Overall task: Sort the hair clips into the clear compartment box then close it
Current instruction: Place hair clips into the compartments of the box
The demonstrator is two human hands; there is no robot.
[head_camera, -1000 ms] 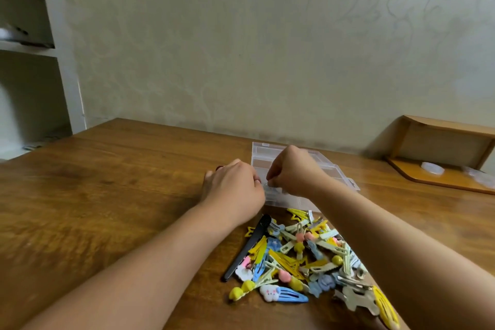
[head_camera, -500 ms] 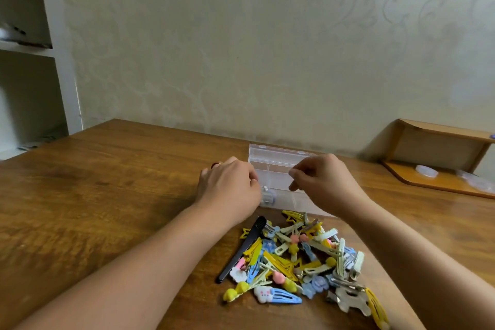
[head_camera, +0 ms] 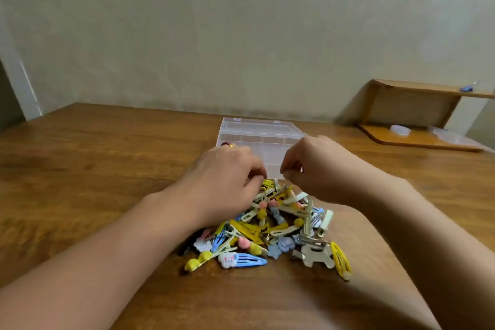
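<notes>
Dozens of hair clips (head_camera: 267,233) are seen heaped together on the wooden worktop (head_camera: 93,169), near its middle and toward the near edge, with the sorting judged to be barely begun. The clear compartment box (head_camera: 261,136) is set just beyond the heap, toward the worktop's far edge, touching or almost touching the pile's far side. Its compartments, as far as they can be made out through the clear plastic, appear to hold no clips; whether the lid is up or down cannot be told for certain from this angle.

The left hand (head_camera: 222,177) is lowered onto the far left part of the pile, its fingers curled downward among the clips; whether a clip is actually pinched cannot be told, since the fingertips are hidden. A ring is worn on it. The right hand (head_camera: 316,169) is held just above the far side of the pile, at the near wall of the box, with the fingers drawn together as if in a pinch; nothing can be seen between them, and what is held, if anything, cannot be told.

Nearly all of the work is judged to remain: the clips are still to be separated by kind, placed into compartments, and the box closed. A small wooden shelf (head_camera: 417,115) is seen at the far right corner.
</notes>
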